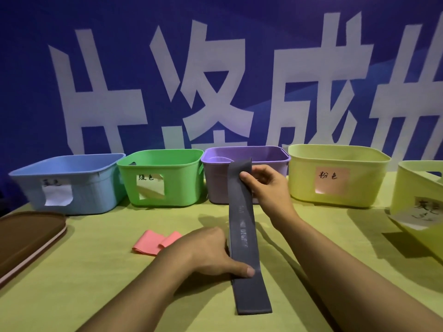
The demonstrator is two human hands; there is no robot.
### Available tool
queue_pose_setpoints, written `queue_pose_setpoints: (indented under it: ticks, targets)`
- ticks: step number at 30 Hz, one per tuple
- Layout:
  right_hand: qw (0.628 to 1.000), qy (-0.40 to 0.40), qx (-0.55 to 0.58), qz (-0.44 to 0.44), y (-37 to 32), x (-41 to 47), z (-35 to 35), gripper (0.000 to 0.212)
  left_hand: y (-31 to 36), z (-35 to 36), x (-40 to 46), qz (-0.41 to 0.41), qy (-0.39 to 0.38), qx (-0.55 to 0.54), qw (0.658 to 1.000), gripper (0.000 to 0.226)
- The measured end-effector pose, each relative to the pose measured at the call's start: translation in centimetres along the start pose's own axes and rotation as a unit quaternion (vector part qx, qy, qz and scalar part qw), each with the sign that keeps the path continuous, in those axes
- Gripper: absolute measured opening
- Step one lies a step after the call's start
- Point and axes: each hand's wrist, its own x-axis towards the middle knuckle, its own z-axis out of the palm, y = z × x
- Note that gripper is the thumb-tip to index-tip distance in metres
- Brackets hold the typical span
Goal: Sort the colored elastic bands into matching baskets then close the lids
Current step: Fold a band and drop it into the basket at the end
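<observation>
Nearest, at 6 o'clock: grey elastic band (pixel 242 233), long flat strip, near end lying on the yellow-green tablecloth (pixel 96 283), far end lifted toward 12 o'clock.

Left hand (pixel 211 252) on the band's near half; thumb pressed across the grey surface, fingers curled behind the strip's left edge, pinching it.

At 10 o'clock from that hand: pink elastic band (pixel 155 241), folded, flat on the cloth, partly hidden behind the left wrist.

Far left, 9 o'clock: brown lid (pixel 26 236), flat, running off the edge of view.

Further out, 12 o'clock: right hand (pixel 266 185) gripping the band's raised top, thumb on the front face, fingers curled behind.

Back row, 10 to 2 o'clock, all open-topped: blue basket (pixel 79 178) with white label; green basket (pixel 163 174), labelled; purple basket (pixel 244 161) directly behind the raised band end; yellow basket (pixel 338 173) with pink label.

At 3 o'clock: second yellow basket (pixel 419 202), tilted, cut off by the frame.

Behind all: blue banner (pixel 28 92) with large white characters.
</observation>
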Motion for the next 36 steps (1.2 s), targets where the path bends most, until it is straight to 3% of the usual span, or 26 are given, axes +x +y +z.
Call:
queue_pose_setpoints:
  ticks: [11,15,17,19,21,24,26,29,33,36]
  targets:
    - [1.000,0.000,0.022,0.016,1.4,0.0,0.6,0.020,0.4,-0.6,-0.7,0.031,-0.028,0.074,0.996,0.053]
    - [0.999,-0.005,0.038,0.023,1.8,-0.1,0.6,0.019,0.8,-1.8,-0.6,0.005,-0.068,0.115,0.991,0.050]
    - [0.998,-0.013,0.049,0.023,1.9,-0.2,0.6,0.020,0.1,-3.0,-0.1,-0.019,-0.058,0.080,0.995,0.049]
    - [0.998,-0.023,0.061,0.021,1.7,-0.4,0.7,0.021,-1.1,-4.2,1.2,-0.021,0.017,-0.026,0.999,0.049]
    - [0.996,-0.035,0.078,0.021,1.5,-0.5,0.7,0.024,-1.9,-4.8,2.8,-0.012,0.158,-0.158,0.975,0.047]
    - [0.995,-0.058,0.081,0.024,1.5,-0.6,0.8,0.025,-2.1,-4.6,5.7,0.027,0.300,-0.354,0.886,0.061]
    - [0.995,-0.066,0.073,0.019,1.7,-0.8,0.9,0.023,-2.2,-3.5,7.3,0.059,0.334,-0.428,0.838,0.055]
    - [0.992,-0.098,0.072,0.020,2.1,-1.1,1.2,0.021,-2.6,-2.1,8.6,0.089,0.369,-0.481,0.791,0.011]
    - [0.994,-0.106,0.030,0.015,2.1,-0.9,1.0,0.020,-3.6,-1.7,9.0,0.126,0.392,-0.515,0.752,0.017]
    - [0.995,-0.097,0.027,0.010,2.0,-0.8,0.8,0.018,-3.8,-1.3,8.8,0.145,0.405,-0.483,0.763,0.018]
